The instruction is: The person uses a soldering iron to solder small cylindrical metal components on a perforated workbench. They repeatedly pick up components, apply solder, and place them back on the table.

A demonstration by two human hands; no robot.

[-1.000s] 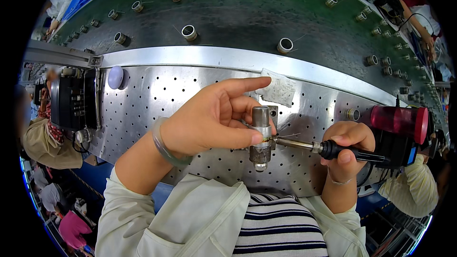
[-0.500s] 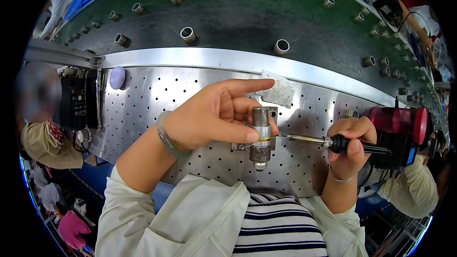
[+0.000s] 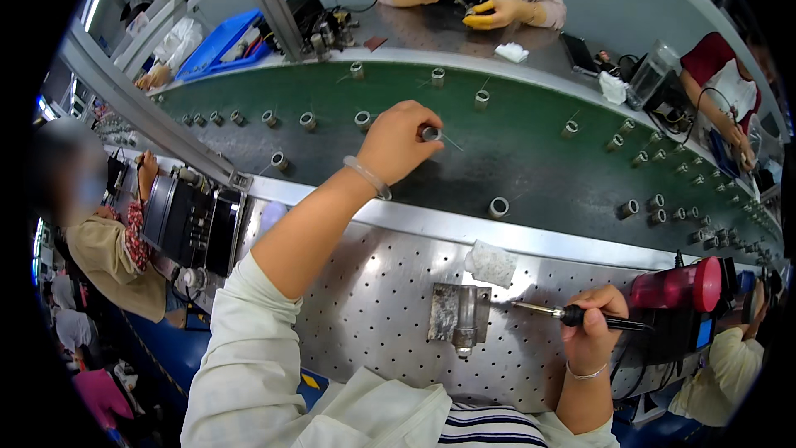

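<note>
My left hand (image 3: 401, 143) is stretched out over the green belt (image 3: 543, 170), thumb and fingers closed around a small metal sleeve (image 3: 430, 134) with a thin wire sticking out. Whether this sleeve rests on the belt or is lifted I cannot tell. In my right hand (image 3: 594, 328) is a soldering iron (image 3: 580, 316) with a black handle, its metal tip pointing left. Just left of that tip, a metal fixture (image 3: 448, 313) lies on the perforated metal table (image 3: 356, 315): a flat plate with an upright-looking rod and a rounded end.
More metal sleeves (image 3: 498, 207) with wires stand along the belt. A grey pad (image 3: 491, 264) lies behind the fixture. To the right is a red cylindrical container (image 3: 676, 289); black equipment (image 3: 186, 220) stands left. Across the belt, a co-worker's yellow-gloved hand (image 3: 491, 13) holds a part.
My left hand has left the fixture and reached forward over the belt, where it grips a sleeve. The view has tilted up. My right hand still holds the soldering iron near the fixture.
</note>
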